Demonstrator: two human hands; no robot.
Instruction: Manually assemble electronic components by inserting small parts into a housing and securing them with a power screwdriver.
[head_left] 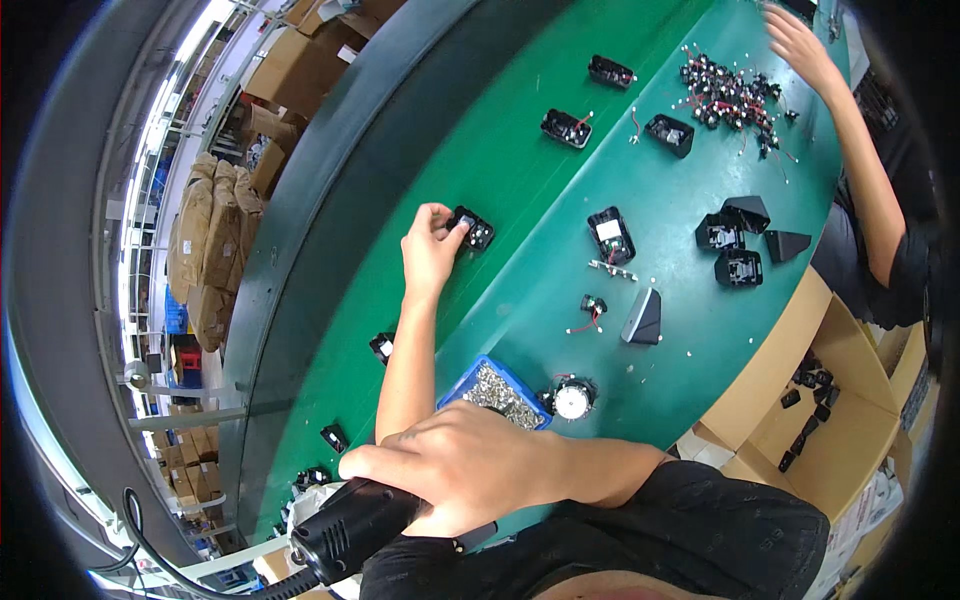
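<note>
My left hand reaches forward over the green conveyor belt, thumb and fingers closed on the edge of a small open black plastic housing. Below it, my right hand is wrapped round a black corded electric screwdriver, its cable running off to the lower left. A blue tray of small silvery screws lies just beyond the right hand, which partly covers it. The screwdriver's tip is mostly hidden behind that hand. Beside the tray sits a round part with a white face.
More black housings lie along the belt. On the green table stand an open housing, several stacked covers and a heap of small wired parts. Another person's hand is at the upper right. A cardboard box holds black pieces.
</note>
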